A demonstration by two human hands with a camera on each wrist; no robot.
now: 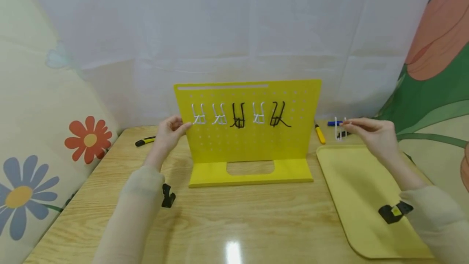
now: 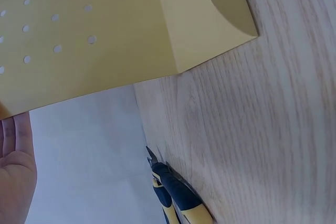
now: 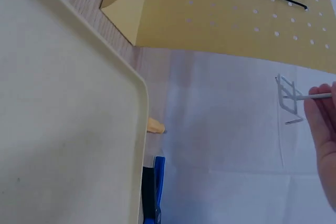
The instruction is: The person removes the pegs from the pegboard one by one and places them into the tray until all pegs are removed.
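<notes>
A yellow pegboard (image 1: 249, 144) stands upright on its base on the wooden table. My left hand (image 1: 168, 133) grips its left side edge, thumb at the front; in the left wrist view the fingers reach behind the board. White wire hooks (image 1: 199, 119) and black wire hooks (image 1: 239, 123) hang in one row across its upper half. Off to the board's right, my right hand (image 1: 377, 137) pinches a white wire hook (image 3: 295, 94) by its prong, between thumb and fingertips. That hook is held in the air, apart from the board.
A pale yellow tray (image 1: 360, 215) lies at the right. Behind it are a blue-handled tool (image 3: 159, 177) and a yellow-orange handle (image 1: 320, 134). Pliers with black and yellow grips (image 2: 178, 190) lie left of the board. A white cloth (image 1: 220, 23) hangs at the back.
</notes>
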